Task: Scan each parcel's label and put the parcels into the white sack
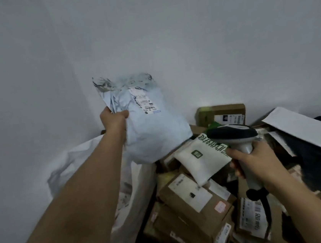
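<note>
The left hand [115, 119] pinches a grey mailer bag [152, 126] by its edge, raised above the white sack [91, 155]; the right hand [250, 163] grips the scanner [235, 134]; the label [143, 101] lies creased and tilted, so a scan may fail; the loose pinch could slip.

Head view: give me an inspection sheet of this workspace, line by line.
Surface: nothing seen; the parcel pile covers whatever lies below.
Job's things: grey mailer bag held up, label facing the camera; white sack open below it at left; scanner.
Clutter: heap of cardboard boxes, a white pouch with green print, a silver mailer over dark items at right.
Grippers: left hand grips the mailer's upper edge; right hand grips the scanner's handle.
Cables: a black cable runs from the scanner's base.
Surroundings: plain white wall behind.
</note>
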